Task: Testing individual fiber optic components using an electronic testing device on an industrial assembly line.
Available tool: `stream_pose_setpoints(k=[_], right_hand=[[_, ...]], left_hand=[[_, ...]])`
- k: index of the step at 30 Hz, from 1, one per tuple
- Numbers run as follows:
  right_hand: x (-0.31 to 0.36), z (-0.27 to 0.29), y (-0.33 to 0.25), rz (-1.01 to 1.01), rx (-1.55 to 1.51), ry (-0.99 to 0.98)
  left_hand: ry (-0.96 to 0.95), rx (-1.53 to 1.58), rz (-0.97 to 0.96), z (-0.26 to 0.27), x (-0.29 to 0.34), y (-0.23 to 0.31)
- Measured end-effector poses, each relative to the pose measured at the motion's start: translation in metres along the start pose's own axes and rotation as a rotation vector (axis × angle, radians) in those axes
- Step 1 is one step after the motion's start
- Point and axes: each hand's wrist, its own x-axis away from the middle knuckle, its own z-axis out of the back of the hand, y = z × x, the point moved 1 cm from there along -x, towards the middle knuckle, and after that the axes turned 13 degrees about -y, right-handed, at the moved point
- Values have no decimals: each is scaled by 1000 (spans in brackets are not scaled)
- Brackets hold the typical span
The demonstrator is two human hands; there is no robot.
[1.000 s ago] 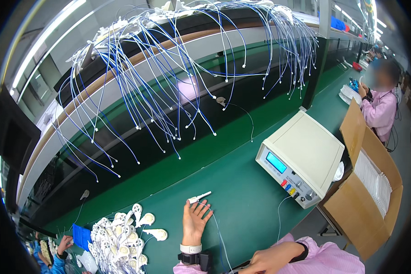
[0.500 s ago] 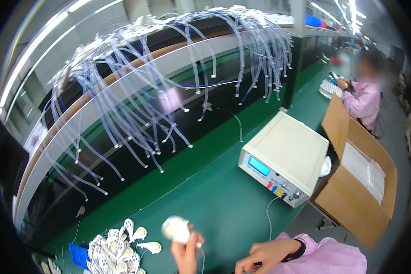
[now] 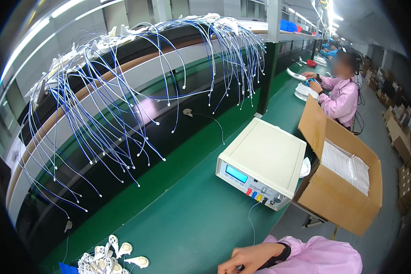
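Observation:
My right hand (image 3: 247, 258) is low in the picture, right of the middle, with a dark band round its wrist and a pink sleeve behind it. Its fingers curl downward, closed on something small and dark that I cannot make out, partly cut off by the lower edge. My left hand is out of the picture. At lower left, a pile of white plastic parts with round cream discs (image 3: 100, 261) lies on the green bench (image 3: 182, 219). Nearest to my right hand, a thin lead (image 3: 251, 223) runs down from a beige test instrument (image 3: 262, 160) with a lit blue display.
Above the bench, a rail (image 3: 91, 91) carries many white parts with blue and white wires (image 3: 137, 132) hanging down. A cardboard box (image 3: 340, 182) of white pieces stands at right. Beyond it a person in pink (image 3: 338, 100) works at the bench. A blue piece (image 3: 68, 268) touches the pile.
My left hand, which held a white round part with a cable, has left the picture. The view has shifted, so the bench things sit further left. My right hand stays low, fingers curled.

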Motion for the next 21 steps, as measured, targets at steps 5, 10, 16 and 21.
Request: stream_pose_setpoints(k=[5,10,16,21], right_hand=[[3,2,-3,-8,-24,18],[2,3,8,1,-88,18],[4,5,8,-34,13,43],[3,3,4,-71,-83,75]], left_hand=[[111,602,238,-3,9,-4],[-300,622,203,14,28,-7],[-775,420,-150,-15,8,-4],[48,923,253,-13,8,-4]])
